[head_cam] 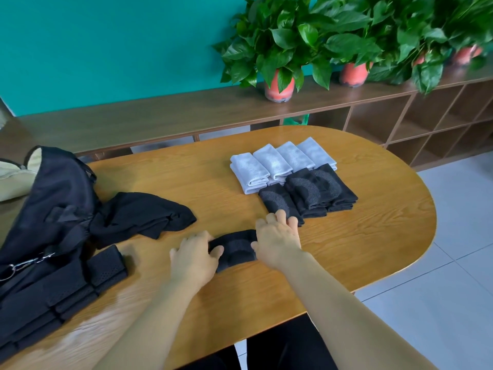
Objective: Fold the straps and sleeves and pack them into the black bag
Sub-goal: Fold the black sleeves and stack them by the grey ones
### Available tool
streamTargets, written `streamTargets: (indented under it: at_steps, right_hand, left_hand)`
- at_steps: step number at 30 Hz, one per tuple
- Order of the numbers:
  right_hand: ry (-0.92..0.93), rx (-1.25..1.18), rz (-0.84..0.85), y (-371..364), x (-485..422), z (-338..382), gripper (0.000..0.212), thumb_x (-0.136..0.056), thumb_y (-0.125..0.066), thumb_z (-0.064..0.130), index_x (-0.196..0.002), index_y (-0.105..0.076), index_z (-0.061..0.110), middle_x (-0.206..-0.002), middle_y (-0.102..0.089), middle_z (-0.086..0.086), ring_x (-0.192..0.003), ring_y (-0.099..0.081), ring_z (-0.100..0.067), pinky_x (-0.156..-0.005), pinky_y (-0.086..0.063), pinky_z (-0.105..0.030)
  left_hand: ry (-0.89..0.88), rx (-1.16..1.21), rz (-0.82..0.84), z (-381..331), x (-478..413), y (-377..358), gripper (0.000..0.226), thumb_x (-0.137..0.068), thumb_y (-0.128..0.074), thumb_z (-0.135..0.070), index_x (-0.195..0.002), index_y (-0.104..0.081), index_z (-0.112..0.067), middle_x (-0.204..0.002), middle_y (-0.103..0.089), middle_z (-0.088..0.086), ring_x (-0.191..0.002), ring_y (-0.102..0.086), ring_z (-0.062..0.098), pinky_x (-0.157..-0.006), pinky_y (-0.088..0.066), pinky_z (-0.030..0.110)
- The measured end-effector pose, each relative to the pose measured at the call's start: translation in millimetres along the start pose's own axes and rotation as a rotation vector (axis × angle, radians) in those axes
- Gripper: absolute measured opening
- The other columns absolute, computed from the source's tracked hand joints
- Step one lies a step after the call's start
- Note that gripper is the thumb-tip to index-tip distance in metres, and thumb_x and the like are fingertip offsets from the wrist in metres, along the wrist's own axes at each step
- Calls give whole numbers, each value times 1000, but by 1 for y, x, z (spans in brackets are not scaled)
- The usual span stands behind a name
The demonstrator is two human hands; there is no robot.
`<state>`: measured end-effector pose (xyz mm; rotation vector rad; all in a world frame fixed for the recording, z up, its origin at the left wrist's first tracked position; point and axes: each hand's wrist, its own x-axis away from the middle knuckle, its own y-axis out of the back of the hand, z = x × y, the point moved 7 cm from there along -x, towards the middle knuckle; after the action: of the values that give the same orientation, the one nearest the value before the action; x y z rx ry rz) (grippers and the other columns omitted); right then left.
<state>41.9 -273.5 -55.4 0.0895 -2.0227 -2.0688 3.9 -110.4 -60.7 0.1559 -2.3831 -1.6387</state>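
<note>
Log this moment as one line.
phase: folding | left hand grips black sleeve | right hand presses its other end | folded: grey sleeves, black sleeve row, straps | black bag: far left

Table (360, 244): your oval wooden one.
Left: bag (58, 193), straps (53, 297), loose sleeve (144, 214).
Far: grey sleeves (280, 161), black sleeves (312, 193).
Front: folded sleeve (236, 247).
</note>
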Motion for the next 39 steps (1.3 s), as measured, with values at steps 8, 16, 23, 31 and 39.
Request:
streamTargets:
  at_steps: [8, 16, 23, 31, 39]
  right_hand:
    - [-58, -525, -240, 9, 36, -19, 25, -93, -56, 33, -109, -37, 29, -89, -50, 15, -105, -39, -9, -83, -17, -29]
    - [-86, -661, -488, 11, 49, -61, 29, -88, -57, 18, -95, -44, 43, -67, -49, 24, -88, -43, -2, -76, -14, -28]
    - [-153, -588, -641, 14, 45, -104, 22, -77, -63, 30, -93, -59, 44, -81, -59, 31, -92, -42, 0, -85, -10, -26]
    - [-231, -394, -705, 27, 13, -114, 20, -77, -63, 36, -93, -73, 33, -70, -62, 15, -91, -50, -17, -90, -23, -46]
    - [-260, -257, -678, 13, -1, -101, 21, -73, -64, 32, -90, -75, 24, -61, -58, 8, -86, -45, -20, -86, -27, -48]
  left_hand:
    - [33, 578, 3, -6, 4, 13, 24, -94, -59, -29, -114, -48, -23, -99, -58, -6, -86, -56, 6, -73, -47, 26]
    - [-76, 732, -52, -68, -21, 19, 8, -97, -53, -28, -97, -45, -30, -63, -44, -6, -52, -37, 6, -49, -33, 16]
    - [-150, 834, 285, -123, -52, 9, 31, -94, -53, -12, -87, -75, -33, -94, -70, -15, -81, -57, -3, -74, -43, 20]
    - [-294, 646, 134, -152, -98, 3, 34, -95, -56, -12, -103, -70, -41, -110, -69, -14, -88, -61, 16, -80, -44, 23]
    - [-493, 295, -134, -158, -114, -17, 27, -94, -59, -10, -116, -70, -20, -125, -48, 0, -93, -57, 12, -92, -45, 26]
